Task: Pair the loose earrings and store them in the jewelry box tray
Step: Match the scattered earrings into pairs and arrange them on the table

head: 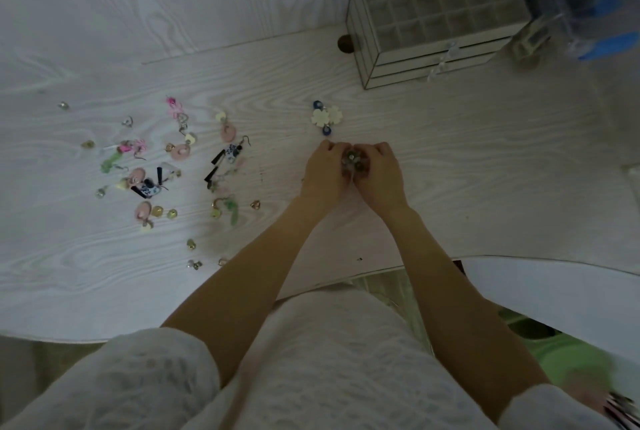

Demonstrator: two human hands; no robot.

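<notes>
My left hand (327,170) and my right hand (379,171) meet at the middle of the table, fingers curled round small greenish bead earrings (352,160) held between them. Just beyond my hands lies a pair of cream flower earrings with blue beads (326,116). Several loose earrings (166,166) in pink, green, black and yellow are scattered to the left. The glass jewelry box (429,45) with its gridded top tray stands at the far right, lid shut.
The white wood-grain table (485,170) has a curved front edge near my lap. A blurred clear and blue object (585,4) stands right of the box. A small brown knob (345,43) sits by the box's left corner.
</notes>
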